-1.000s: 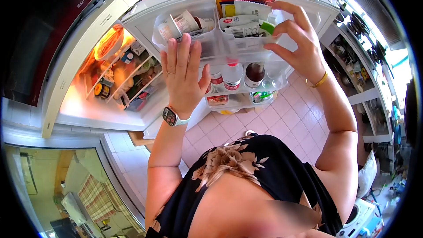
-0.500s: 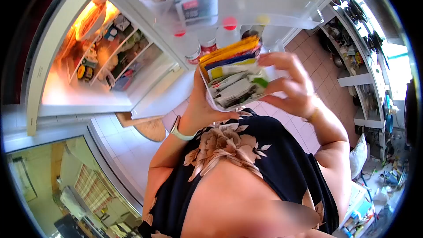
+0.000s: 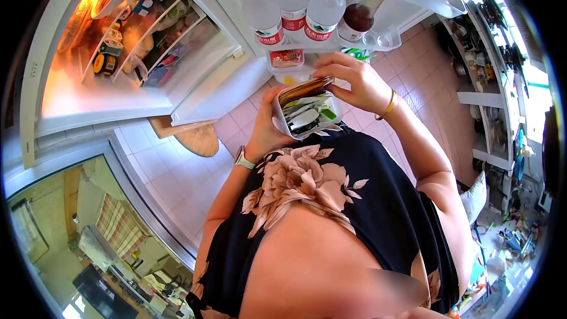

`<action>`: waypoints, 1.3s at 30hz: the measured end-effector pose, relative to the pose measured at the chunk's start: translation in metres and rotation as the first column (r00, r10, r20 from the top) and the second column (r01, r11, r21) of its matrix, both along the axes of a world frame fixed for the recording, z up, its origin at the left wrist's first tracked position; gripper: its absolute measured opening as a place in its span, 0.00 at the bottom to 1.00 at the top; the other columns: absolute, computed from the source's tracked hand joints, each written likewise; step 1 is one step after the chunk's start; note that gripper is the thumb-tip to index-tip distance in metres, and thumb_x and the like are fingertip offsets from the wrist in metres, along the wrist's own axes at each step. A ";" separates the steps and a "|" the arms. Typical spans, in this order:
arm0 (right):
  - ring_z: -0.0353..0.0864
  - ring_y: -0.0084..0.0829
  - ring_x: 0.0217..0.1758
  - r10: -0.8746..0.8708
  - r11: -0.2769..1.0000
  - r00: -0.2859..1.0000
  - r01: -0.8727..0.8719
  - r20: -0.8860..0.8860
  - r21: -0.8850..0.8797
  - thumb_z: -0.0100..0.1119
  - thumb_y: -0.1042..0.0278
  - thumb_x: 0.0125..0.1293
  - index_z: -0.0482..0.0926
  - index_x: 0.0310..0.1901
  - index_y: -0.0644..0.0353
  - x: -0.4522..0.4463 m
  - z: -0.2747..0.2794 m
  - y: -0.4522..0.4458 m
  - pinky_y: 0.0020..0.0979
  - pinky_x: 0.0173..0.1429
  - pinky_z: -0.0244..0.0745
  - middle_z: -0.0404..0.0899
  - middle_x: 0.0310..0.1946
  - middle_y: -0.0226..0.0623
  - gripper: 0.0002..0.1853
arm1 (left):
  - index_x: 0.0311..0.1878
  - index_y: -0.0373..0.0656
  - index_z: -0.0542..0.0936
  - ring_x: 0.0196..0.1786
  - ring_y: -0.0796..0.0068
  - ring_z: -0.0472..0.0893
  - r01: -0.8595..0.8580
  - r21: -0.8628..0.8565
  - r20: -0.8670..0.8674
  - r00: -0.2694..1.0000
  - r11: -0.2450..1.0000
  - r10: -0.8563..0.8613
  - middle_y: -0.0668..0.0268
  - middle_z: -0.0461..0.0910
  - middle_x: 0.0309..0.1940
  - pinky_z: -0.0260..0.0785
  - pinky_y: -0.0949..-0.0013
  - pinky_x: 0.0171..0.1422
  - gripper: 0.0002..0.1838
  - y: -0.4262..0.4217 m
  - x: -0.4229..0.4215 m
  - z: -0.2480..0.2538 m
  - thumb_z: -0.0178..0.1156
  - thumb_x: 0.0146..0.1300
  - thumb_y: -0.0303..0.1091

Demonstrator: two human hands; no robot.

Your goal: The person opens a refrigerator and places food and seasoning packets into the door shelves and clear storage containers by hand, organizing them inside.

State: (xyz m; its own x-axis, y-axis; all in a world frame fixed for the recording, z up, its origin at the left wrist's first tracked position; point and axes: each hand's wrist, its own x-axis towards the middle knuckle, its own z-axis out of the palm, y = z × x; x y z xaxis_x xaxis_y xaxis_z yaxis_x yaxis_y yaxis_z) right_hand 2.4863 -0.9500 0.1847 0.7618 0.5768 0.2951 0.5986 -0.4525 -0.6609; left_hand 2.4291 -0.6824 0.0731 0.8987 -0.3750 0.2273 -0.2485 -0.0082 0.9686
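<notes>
My left hand is wrapped round the left side of a small white plastic bin, held in front of my body and tilted so its inside shows. Several flat packets are packed upright in it, white and green ones nearest me. Yellow-brown sachets stand along its far side. My right hand is at the bin's far right corner, thumb and fingers closed on the upper edge of these sachets. How many it pinches is hidden.
Ahead is the open fridge door, its shelf holding red-capped bottles and a dark bottle. The lit fridge interior is at left. A round wooden board leans low at left. Kitchen shelves line the right.
The bin has come down and nearer my body. My right hand has moved from the bin's right side to the sachets at its far edge. More of the door's bottles now show.
</notes>
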 end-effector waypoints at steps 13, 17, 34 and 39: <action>0.84 0.38 0.45 0.017 0.996 0.962 0.008 0.271 -0.090 0.69 0.74 0.56 0.80 0.37 0.56 -0.030 -0.041 0.012 0.36 0.47 0.83 0.80 0.41 0.32 0.09 | 0.75 0.44 0.64 0.75 0.53 0.68 0.056 0.028 -0.079 0.995 0.998 -0.053 0.56 0.66 0.71 0.60 0.56 0.80 0.62 0.012 -0.019 -0.048 0.87 0.31 0.29; 0.87 0.39 0.46 -0.023 0.999 0.991 0.019 0.130 0.029 0.67 0.75 0.61 0.80 0.39 0.58 -0.037 -0.040 0.011 0.37 0.48 0.84 0.85 0.42 0.35 0.06 | 0.76 0.45 0.63 0.75 0.49 0.67 0.075 0.114 -0.040 0.997 0.991 -0.071 0.54 0.67 0.72 0.60 0.53 0.80 0.64 0.015 -0.014 -0.049 0.87 0.29 0.31; 0.90 0.41 0.46 -0.198 0.952 0.976 0.214 -0.093 0.221 0.65 0.83 0.63 0.80 0.41 0.60 -0.040 -0.032 -0.005 0.38 0.49 0.86 0.89 0.42 0.40 0.08 | 0.77 0.46 0.59 0.74 0.52 0.72 0.137 0.112 -0.160 0.980 0.984 -0.118 0.53 0.67 0.71 0.70 0.56 0.76 0.62 0.004 -0.012 -0.031 0.87 0.38 0.32; 0.89 0.39 0.46 0.134 0.990 0.963 -0.118 0.232 -0.081 0.63 0.78 0.65 0.80 0.44 0.58 -0.044 -0.027 -0.004 0.39 0.48 0.86 0.87 0.47 0.39 0.08 | 0.77 0.44 0.61 0.75 0.52 0.70 0.125 0.198 0.081 0.986 0.972 -0.143 0.52 0.68 0.71 0.67 0.56 0.77 0.60 0.003 -0.005 -0.031 0.86 0.38 0.31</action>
State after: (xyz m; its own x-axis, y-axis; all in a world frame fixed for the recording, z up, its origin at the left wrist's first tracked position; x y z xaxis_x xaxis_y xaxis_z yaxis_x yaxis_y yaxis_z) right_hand 2.4421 -0.9536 0.1580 0.5947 0.6881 0.4158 0.7892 -0.4010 -0.4651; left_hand 2.4241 -0.6793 0.0417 0.8151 -0.5356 0.2208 -0.3503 -0.1521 0.9242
